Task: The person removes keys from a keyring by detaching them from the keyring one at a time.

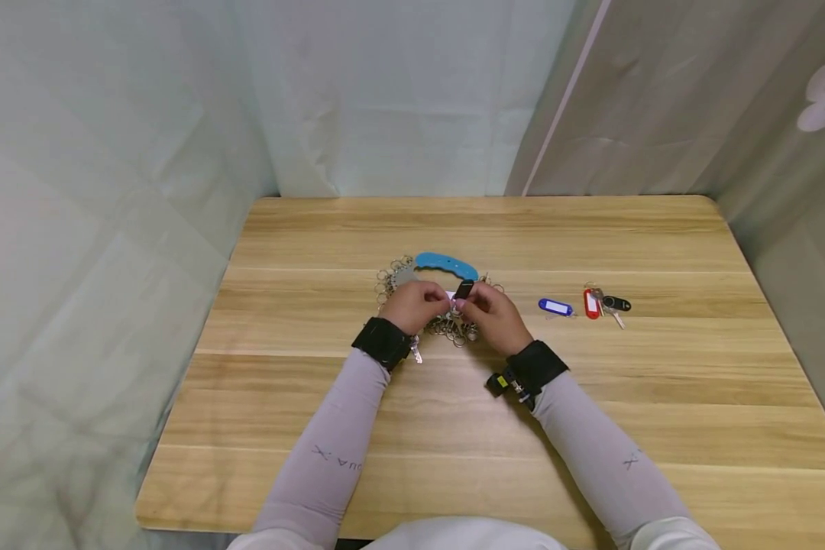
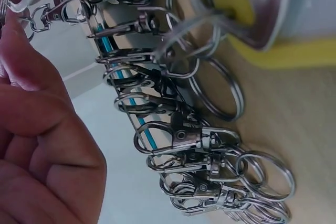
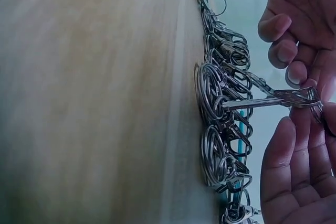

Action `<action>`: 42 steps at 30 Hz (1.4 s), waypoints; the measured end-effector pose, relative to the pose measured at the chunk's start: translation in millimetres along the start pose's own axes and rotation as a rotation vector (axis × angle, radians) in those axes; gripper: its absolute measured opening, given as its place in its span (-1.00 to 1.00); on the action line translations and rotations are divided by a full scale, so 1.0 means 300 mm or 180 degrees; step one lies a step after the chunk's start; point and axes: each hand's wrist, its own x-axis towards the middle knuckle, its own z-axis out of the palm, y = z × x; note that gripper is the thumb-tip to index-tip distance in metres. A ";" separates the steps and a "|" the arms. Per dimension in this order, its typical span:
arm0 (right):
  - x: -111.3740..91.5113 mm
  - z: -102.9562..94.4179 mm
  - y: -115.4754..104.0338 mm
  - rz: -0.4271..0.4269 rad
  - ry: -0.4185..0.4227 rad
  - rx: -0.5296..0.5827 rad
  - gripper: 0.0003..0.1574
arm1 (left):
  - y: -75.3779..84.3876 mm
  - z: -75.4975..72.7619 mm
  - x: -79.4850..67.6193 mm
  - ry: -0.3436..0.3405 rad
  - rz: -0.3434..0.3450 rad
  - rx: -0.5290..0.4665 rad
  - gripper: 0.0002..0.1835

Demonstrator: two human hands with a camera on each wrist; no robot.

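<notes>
Fingers nearly together, the left hand (image 1: 415, 305) and right hand (image 1: 500, 317) pinch a ringed key (image 3: 262, 102) between them. A blue handle (image 1: 447, 263) lies at twelve o'clock from it, a blue key tag (image 1: 555, 307) at three.

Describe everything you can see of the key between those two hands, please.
The key is silvery and metal-looking, with a narrow blade and a broader head. In the right wrist view its blade points down toward the table, in front of clustered rings; whether the tip touches them is unclear. A small ring shows at its head, where the left hand and right hand come together.
</notes>
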 end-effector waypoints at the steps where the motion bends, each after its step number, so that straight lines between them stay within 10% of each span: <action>1: 0.000 0.001 -0.001 0.0001 -0.0004 0.0000 -0.82 | 0.000 0.000 -0.001 -0.0008 0.0004 -0.0007 -0.83; 42: -0.001 0.009 0.002 0.0121 0.0048 0.0032 -0.82 | -0.006 0.000 0.001 -0.0026 0.0023 -0.0186 -0.84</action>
